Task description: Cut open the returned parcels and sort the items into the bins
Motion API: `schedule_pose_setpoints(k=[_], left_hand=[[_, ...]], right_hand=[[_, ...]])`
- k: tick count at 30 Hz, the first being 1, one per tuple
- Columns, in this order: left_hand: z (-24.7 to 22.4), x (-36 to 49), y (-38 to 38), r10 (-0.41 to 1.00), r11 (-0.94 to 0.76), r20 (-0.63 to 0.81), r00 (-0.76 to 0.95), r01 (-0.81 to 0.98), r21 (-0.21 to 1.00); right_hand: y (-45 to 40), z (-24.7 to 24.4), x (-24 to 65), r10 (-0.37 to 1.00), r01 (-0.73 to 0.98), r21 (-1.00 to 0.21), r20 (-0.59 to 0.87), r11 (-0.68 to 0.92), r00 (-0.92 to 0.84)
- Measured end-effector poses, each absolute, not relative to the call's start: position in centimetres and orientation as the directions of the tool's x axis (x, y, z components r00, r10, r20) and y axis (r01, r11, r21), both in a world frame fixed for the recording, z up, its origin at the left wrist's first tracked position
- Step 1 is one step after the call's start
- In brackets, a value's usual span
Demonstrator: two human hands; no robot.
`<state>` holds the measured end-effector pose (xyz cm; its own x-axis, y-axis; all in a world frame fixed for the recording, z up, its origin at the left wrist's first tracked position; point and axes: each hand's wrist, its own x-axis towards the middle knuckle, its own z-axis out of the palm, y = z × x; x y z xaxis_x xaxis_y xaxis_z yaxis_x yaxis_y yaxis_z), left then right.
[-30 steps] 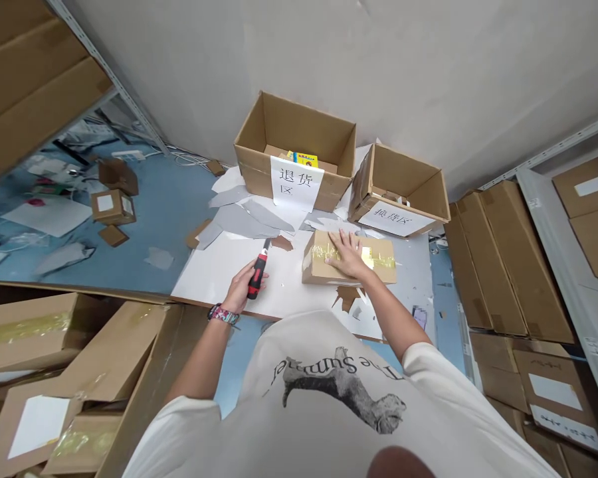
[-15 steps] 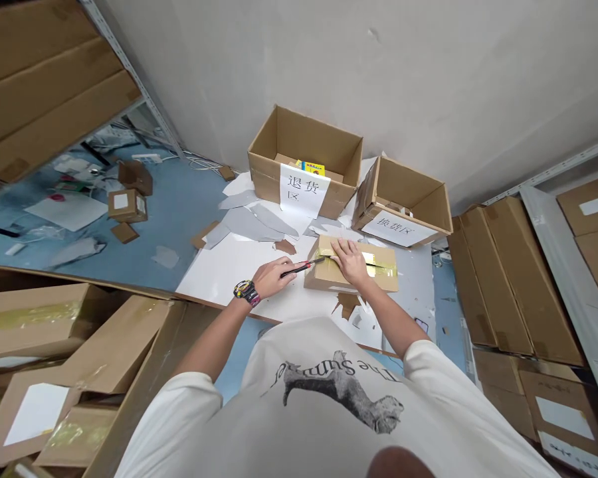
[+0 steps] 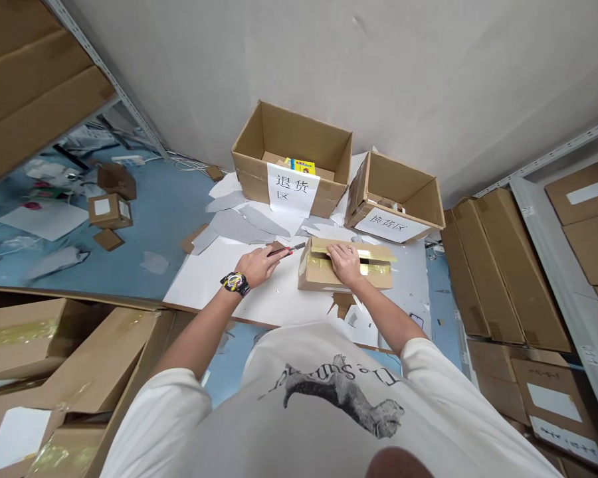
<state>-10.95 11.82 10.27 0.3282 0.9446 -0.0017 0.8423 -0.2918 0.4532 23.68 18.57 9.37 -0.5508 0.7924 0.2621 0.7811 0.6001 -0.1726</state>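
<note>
My left hand (image 3: 259, 265) is shut around the red-and-black handle of a utility knife (image 3: 285, 250), whose blade points right, just off the near-left corner of a cardboard parcel (image 3: 315, 273). Yellowish packing tape (image 3: 363, 261) runs across the parcel's top, with a dark slit along it. My right hand (image 3: 345, 263) lies flat on the parcel, fingers apart. The parcel rests on a white board (image 3: 214, 285). Behind it stand two open cartons with printed Chinese signs: one (image 3: 292, 136) holding a yellow-and-blue packet (image 3: 301, 166), the other (image 3: 396, 189) to its right.
Grey and white paper scraps lie on the board. Stacked flat cartons fill the right side, and more cartons sit at lower left. Small boxes, papers and cables lie on the blue floor at upper left. A pale wall rises behind.
The knife has swung from upright to pointing right, reached the tape, and now sits back at the parcel's left corner. My right hand stays on the parcel.
</note>
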Motion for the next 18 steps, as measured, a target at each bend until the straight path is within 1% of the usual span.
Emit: schedule_pose_setpoints(k=[2, 4, 5, 7, 10, 12, 13, 14, 15, 17, 18], left_hand=[[9.8, -10.9, 12.1, 0.956, -0.262, 0.011, 0.293, 0.836, 0.482], [8.7, -11.0, 11.9, 0.972, -0.204, 0.008, 0.237, 0.819, 0.537], [7.9, -11.1, 11.7, 0.984, -0.142, -0.011, 0.179, 0.814, 0.564], [5.6, -11.8, 10.7, 0.996, 0.045, -0.087, 0.008, 0.804, 0.592], [1.3, -13.3, 8.4, 0.949, 0.313, -0.211, -0.232, 0.762, 0.568], [-1.2, -14.0, 6.8, 0.907, 0.417, -0.293, -0.302, 0.740, 0.528], [-2.2, -14.2, 6.1, 0.888, 0.453, -0.328, -0.323, 0.734, 0.505], [-2.8, -14.2, 5.6, 0.873, 0.481, -0.344, -0.347, 0.733, 0.481], [-3.1, -14.1, 5.2, 0.864, 0.499, -0.332, -0.378, 0.734, 0.461], [-2.9, -13.2, 5.2, 0.867, 0.497, -0.230, -0.442, 0.737, 0.459], [-2.4, -12.5, 5.6, 0.877, 0.470, -0.171, -0.449, 0.733, 0.492]], right_hand=[[18.5, 9.6, 23.8, 0.806, 0.796, -0.182, 0.282, 0.578, -0.521], [18.2, 9.8, 23.9, 0.818, 0.812, -0.186, 0.305, 0.554, -0.488], [18.0, 9.9, 23.9, 0.823, 0.819, -0.188, 0.315, 0.543, -0.473], [17.6, 10.0, 23.7, 0.826, 0.822, -0.196, 0.325, 0.535, -0.460], [16.9, 10.2, 23.3, 0.818, 0.796, -0.225, 0.291, 0.562, -0.496], [16.7, 10.5, 23.7, 0.824, 0.782, -0.271, 0.268, 0.562, -0.499], [16.6, 10.6, 24.4, 0.839, 0.786, -0.303, 0.275, 0.539, -0.469], [16.6, 10.8, 25.5, 0.863, 0.801, -0.339, 0.300, 0.494, -0.406], [16.5, 10.9, 27.1, 0.891, 0.823, -0.377, 0.336, 0.426, -0.307], [16.4, 10.7, 30.9, 0.916, 0.857, -0.465, 0.401, 0.222, -0.020], [16.3, 10.3, 33.1, 0.907, 0.850, -0.517, 0.399, 0.100, 0.135]])
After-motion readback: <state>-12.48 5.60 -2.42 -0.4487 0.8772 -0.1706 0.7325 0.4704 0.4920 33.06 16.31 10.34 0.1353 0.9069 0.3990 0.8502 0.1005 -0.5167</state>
